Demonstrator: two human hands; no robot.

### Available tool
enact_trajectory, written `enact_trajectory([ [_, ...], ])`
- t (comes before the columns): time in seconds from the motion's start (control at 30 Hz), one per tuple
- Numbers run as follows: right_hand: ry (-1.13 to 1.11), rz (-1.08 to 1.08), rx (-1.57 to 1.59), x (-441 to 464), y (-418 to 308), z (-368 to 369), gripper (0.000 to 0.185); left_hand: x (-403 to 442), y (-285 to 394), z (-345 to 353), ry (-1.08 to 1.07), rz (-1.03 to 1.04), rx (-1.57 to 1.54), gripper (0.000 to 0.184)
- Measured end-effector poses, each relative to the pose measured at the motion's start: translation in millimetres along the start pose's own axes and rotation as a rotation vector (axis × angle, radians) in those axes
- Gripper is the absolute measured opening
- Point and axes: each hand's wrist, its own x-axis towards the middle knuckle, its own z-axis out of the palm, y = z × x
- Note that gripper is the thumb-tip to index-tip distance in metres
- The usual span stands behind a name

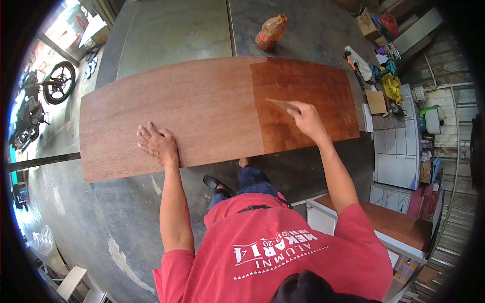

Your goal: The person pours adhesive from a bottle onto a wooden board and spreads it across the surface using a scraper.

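- In the head view, a long wooden board [202,101] is seen beneath the fingers of both hands, bare on the left and coated reddish-brown on the right.
- The bare part is pressed near its near edge by the left hand [159,146], its fingers spread and laid flat.
- A thin flat piece [279,104] is pinched in the right hand [305,118], its fingers closed round one end; its free tip is pointed leftward over the coated part.
- The board is judged stiff and fairly light for its size, but awkward to carry; it is best gripped by both short ends, well out to either side of the fingers. The coated face may be slick or easily marked if wet.
- The thin piece is judged light and somewhat bendable, best pinched at its broad end.
- Beyond the right fingers, past the far edge, a jar [266,41] is seen; something reddish-brown is held inside, and its top is wrapped in crumpled film.
- Well to the right of the fingers, a cardboard box [368,25] and a yellow bag [391,87] are seen; their contents cannot be made out.
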Motion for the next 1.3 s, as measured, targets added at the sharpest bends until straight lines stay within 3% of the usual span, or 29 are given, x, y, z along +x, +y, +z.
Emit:
enact_trajectory([
  [0.07, 0.076, -0.161, -0.142, 51, 16, 13, 0.026, 0, 1, -1, 0.001, 0.001, 0.012, 0.055],
  [0.23, 0.227, -0.325, -0.277, 158, 54, 57, 0.029, 2, 4, 1, -0.011, -0.013, 0.036, 0.056],
  [0.4, 0.322, -0.516, -0.423, 177, 67, 92, 0.033, 2, 4, 3, -0.011, -0.023, 0.032, 0.054],
  [1.03, 0.277, -0.485, -0.41, 212, 69, 91, 0.031, 3, 5, 1, -0.014, -0.01, 0.035, 0.055],
  [1.13, 0.298, -0.579, -0.443, 193, 61, 88, 0.032, 3, 6, 1, -0.011, -0.019, 0.022, 0.056],
  [1.3, 0.31, -0.562, -0.499, 180, 65, 86, 0.034, 3, 4, 2, -0.004, -0.01, 0.026, 0.056],
])
